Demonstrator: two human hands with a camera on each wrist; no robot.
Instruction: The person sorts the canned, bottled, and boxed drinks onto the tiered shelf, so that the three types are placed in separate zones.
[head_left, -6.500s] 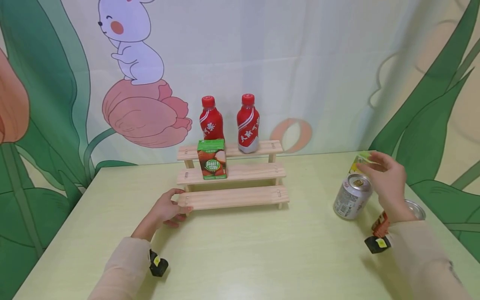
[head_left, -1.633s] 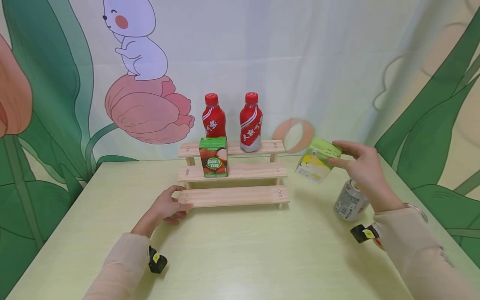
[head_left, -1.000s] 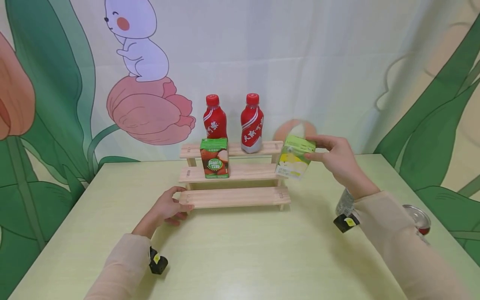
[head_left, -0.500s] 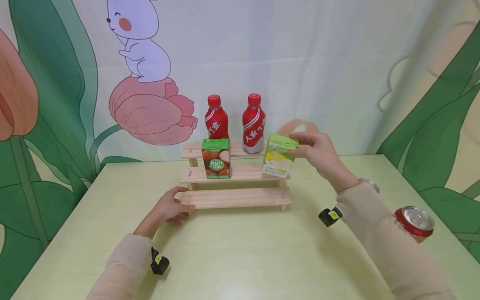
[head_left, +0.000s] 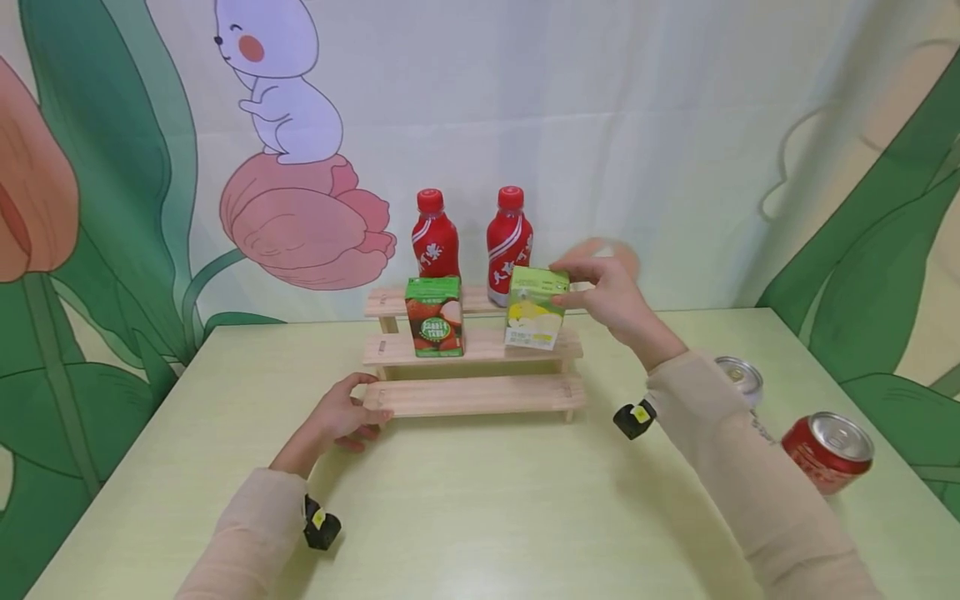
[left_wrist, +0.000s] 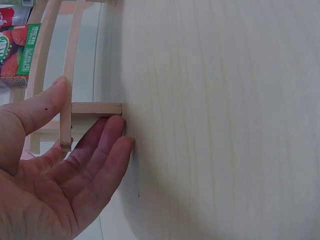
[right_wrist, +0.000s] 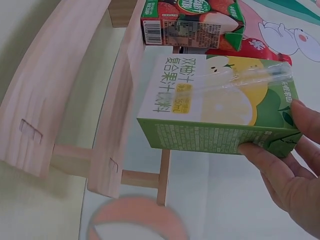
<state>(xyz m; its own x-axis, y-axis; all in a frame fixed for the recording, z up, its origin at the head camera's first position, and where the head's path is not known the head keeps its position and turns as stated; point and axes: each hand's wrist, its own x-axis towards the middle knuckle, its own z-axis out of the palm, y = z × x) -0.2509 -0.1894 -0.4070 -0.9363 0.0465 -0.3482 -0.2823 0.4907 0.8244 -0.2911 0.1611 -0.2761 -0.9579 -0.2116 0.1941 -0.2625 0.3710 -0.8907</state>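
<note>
A: Setting first. In the head view, what do we record?

B: We record a printed fabric backdrop [head_left: 637, 100] bearing a white rabbit [head_left: 288, 108], behind a pale wood-grain table [head_left: 487, 517]. A three-tier wooden stand [head_left: 472, 396] bears two red-capped bottles, one left [head_left: 435, 242] and one right [head_left: 510, 237], on its top tier, and a lychee juice box [head_left: 435, 318] upright on the middle tier.

A: And the pomelo juice carton [head_left: 534, 310]?

B: We find it at the right part of the middle tier, slightly tilted, before the right-hand bottle. The right hand [head_left: 611, 304] has it by the top. To the right, a red can [head_left: 827, 450] stands near a silver can [head_left: 741, 379], which the sleeve partly hides.

A: The left wrist view?

B: We note the left hand [head_left: 341, 414] gripping the left end of the lowest plank between thumb and forefinger; the other fingers extend beneath it, near the leg.

A: And the right wrist view?

B: We observe thumb and fingers parted by the carton's width, pinching its top end. A wrapped straw [right_wrist: 250, 77] lies along its face. Whether the base touches the plank, we cannot tell.
</note>
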